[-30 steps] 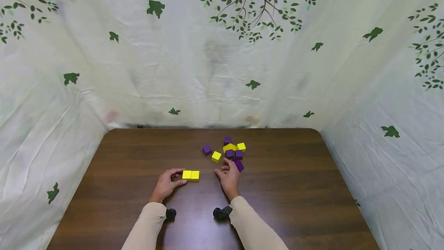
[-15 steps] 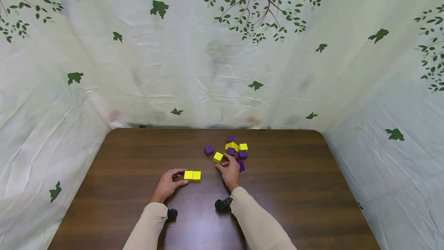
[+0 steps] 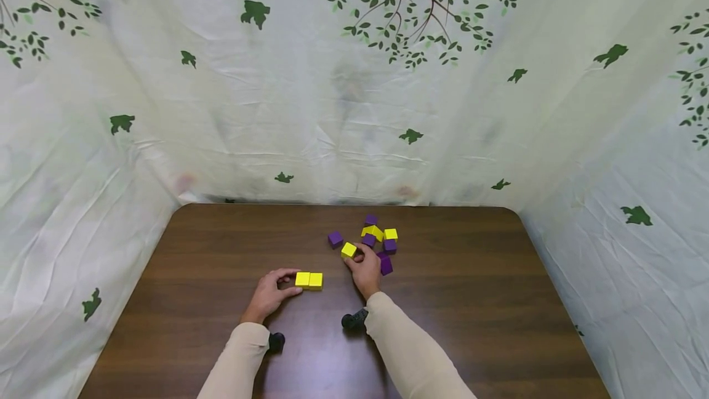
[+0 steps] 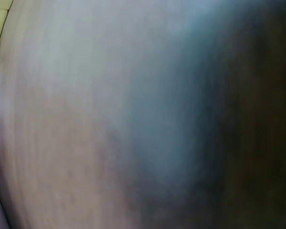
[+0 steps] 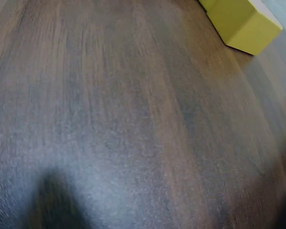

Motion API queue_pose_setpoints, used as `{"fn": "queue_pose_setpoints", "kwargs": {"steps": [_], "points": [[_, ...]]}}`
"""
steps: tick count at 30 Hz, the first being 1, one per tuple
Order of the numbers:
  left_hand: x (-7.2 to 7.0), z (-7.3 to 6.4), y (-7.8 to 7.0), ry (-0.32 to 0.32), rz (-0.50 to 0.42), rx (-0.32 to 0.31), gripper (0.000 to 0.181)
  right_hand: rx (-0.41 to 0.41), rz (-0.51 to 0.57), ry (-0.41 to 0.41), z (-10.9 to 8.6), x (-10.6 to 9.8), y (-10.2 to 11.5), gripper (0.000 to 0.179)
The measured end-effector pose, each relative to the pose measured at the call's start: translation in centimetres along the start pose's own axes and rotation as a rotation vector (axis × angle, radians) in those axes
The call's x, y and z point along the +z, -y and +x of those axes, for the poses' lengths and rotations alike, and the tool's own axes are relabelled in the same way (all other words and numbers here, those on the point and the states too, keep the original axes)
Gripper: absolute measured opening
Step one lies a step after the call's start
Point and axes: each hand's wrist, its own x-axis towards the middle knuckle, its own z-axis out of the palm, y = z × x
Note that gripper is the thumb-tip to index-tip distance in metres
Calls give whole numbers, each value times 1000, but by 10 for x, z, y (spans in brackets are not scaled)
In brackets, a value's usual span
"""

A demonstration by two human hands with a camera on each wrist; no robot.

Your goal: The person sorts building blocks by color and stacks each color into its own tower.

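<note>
On the table (image 3: 471,300), a paired yellow cube (image 3: 302,279) is held by fingers of the left hand (image 3: 267,295); a loose yellow cube (image 3: 348,250), untouched a second ago, is pinched by the right hand (image 3: 367,272).

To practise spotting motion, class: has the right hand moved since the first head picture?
Yes: against the table in the head view, the right hand has moved forward and slightly left, up to a yellow cube.
</note>
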Motion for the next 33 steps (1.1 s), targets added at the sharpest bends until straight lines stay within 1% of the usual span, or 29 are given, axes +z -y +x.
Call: {"fn": "queue_pose_setpoints", "kwargs": {"steps": [3, 6, 10, 13, 17, 22, 28, 33], "points": [[0, -1, -1, -4, 2, -7, 39, 13, 30, 4, 0, -1, 1, 39], [1, -1, -1, -7, 13, 7, 39, 28, 48, 11, -1, -3, 2, 38], [1, -1, 0, -2, 14, 10, 38, 32, 32, 26, -3, -4, 1, 37], [2, -1, 0, 1, 6, 0, 39, 38, 25, 36, -5, -4, 0, 38], [2, 0, 0, -3, 13, 4, 39, 33, 32, 40, -7, -4, 0, 37], [2, -1, 0, -6, 21, 13, 38, 1, 48, 37, -9, -4, -2, 36], [1, -2, 0, -9, 19, 7, 38, -61, 85, 26, -15, -4, -7, 36], [2, -2, 0, -20, 18, 13, 38, -150, 123, 16, -23, -6, -7, 34]]}}
